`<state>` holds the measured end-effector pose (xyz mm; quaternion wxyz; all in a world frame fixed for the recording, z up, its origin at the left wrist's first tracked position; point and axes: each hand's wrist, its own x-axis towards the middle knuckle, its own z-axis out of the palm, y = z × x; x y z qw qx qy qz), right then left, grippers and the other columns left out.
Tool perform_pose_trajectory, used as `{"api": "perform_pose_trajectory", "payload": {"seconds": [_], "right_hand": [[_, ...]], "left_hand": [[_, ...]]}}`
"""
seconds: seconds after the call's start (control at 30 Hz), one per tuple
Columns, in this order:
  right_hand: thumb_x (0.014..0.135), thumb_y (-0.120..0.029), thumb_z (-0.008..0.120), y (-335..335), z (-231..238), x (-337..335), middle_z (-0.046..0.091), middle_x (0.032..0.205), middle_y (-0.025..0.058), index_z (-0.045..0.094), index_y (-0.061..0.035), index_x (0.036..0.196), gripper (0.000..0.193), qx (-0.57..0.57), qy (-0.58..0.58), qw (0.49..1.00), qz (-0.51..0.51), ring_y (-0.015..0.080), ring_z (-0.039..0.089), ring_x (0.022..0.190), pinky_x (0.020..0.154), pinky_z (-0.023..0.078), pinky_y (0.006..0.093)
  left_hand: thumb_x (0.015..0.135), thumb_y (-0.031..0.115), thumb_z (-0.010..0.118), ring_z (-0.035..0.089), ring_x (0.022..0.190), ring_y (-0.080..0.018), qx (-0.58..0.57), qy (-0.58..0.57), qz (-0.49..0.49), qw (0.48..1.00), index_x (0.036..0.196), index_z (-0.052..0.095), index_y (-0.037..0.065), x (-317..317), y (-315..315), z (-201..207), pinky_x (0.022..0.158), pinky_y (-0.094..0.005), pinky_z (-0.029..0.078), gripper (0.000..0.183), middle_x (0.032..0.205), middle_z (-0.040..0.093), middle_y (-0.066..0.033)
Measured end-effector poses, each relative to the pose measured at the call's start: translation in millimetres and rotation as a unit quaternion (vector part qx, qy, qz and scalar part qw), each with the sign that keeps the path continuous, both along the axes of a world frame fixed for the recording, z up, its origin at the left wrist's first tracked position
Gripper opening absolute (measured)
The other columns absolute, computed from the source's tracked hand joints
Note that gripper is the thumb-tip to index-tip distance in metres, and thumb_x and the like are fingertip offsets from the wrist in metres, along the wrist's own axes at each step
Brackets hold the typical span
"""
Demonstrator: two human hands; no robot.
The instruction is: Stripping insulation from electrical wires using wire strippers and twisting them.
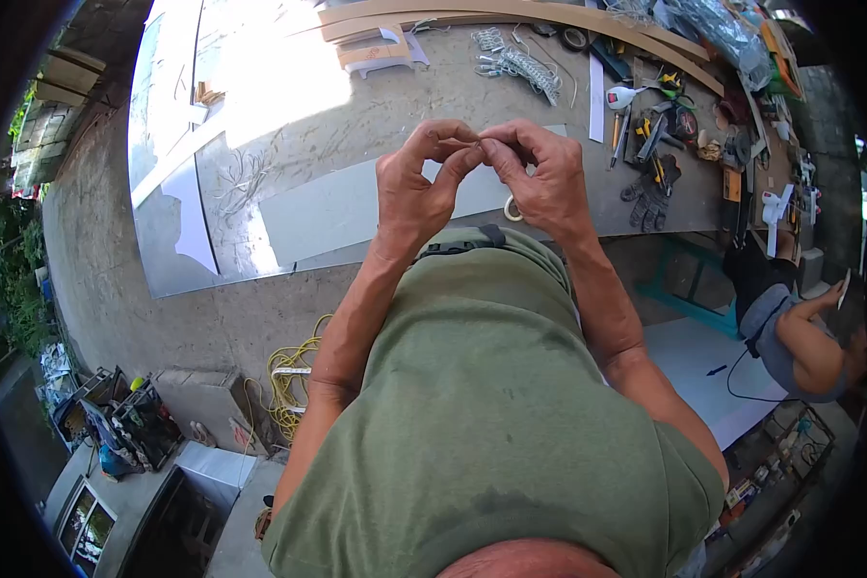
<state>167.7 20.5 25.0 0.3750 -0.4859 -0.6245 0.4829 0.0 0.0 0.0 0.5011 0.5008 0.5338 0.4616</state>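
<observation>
My left hand [419, 188] and my right hand [544, 183] meet in front of me above the work table [376, 125]. Both are closed in a pinch, thumbs against forefingers, with the fingertips touching. Whatever sits between them is too small to make out. Beneath the hands lies a long pale grey strip of sheet [323, 217], partly covered by them. Beside my right hand, near the table's front edge, is a pale ring like a tape roll [513, 208]. Loose thin strands [244, 178] lie on the table to the left.
White cut-out pieces [192, 226] lie at the left. Coiled cord [530, 72] and long brown strips [549, 13] are at the back. Hand tools and a dark work glove [653, 200] crowd the right. Another person [790, 332] is at far right. Yellow cable [284, 397] lies on the floor.
</observation>
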Motion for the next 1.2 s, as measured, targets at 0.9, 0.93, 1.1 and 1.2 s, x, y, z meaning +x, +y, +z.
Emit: {"api": "perform_pose_trajectory", "payload": {"seconds": [0.9, 0.93, 1.1, 1.2], "right_hand": [[0.085, 0.0, 0.067, -0.9, -3.7, -5.1, 0.067, 0.072, 0.0083, 0.068, 0.0002, 0.092, 0.008, 0.105, -0.064, 0.992, 0.034, 0.0123, 0.058, 0.056, 0.051, 0.044, 0.0285], [0.085, -0.001, 0.068, -1.2, -7.3, -4.7, 0.067, 0.071, 0.0072, 0.069, 0.0005, 0.092, 0.008, 0.086, -0.053, 0.994, 0.03, 0.0097, 0.056, 0.055, 0.051, 0.044, 0.0272], [0.085, -0.003, 0.068, -4.3, -16.7, -2.4, 0.067, 0.071, 0.0038, 0.07, 0.0011, 0.093, 0.009, 0.021, -0.009, 1.0, 0.02, 0.0052, 0.053, 0.056, 0.051, 0.043, 0.0248], [0.087, -0.004, 0.067, -4.0, -19.1, -1.6, 0.068, 0.073, 0.003, 0.07, 0.0017, 0.094, 0.01, -0.029, -0.003, 1.0, 0.009, 0.0043, 0.054, 0.058, 0.052, 0.044, 0.0238]], "left_hand": [[0.08, -0.013, 0.07, 0.054, 0.077, -0.0064, 0.111, -0.001, -0.007, 0.994, 0.089, 0.064, 0.002, -8.7, 3.4, -19.5, 0.068, -0.0224, 0.046, 0.018, 0.089, 0.06, 0.0006], [0.08, -0.014, 0.069, 0.054, 0.077, -0.0065, 0.111, -0.001, -0.013, 0.994, 0.088, 0.064, 0.001, -8.9, 3.7, -20.8, 0.068, -0.0228, 0.046, 0.019, 0.089, 0.06, 0.0004], [0.08, -0.016, 0.067, 0.054, 0.078, -0.0071, 0.121, -0.004, -0.022, 0.992, 0.088, 0.062, 0.001, -6.0, 2.9, -22.3, 0.068, -0.0233, 0.047, 0.019, 0.088, 0.059, -0.0001], [0.081, -0.015, 0.067, 0.055, 0.077, -0.0075, 0.138, -0.003, -0.028, 0.99, 0.088, 0.062, 0.001, -2.6, 3.1, -24.0, 0.068, -0.0233, 0.047, 0.018, 0.087, 0.059, -0.0005]]}}
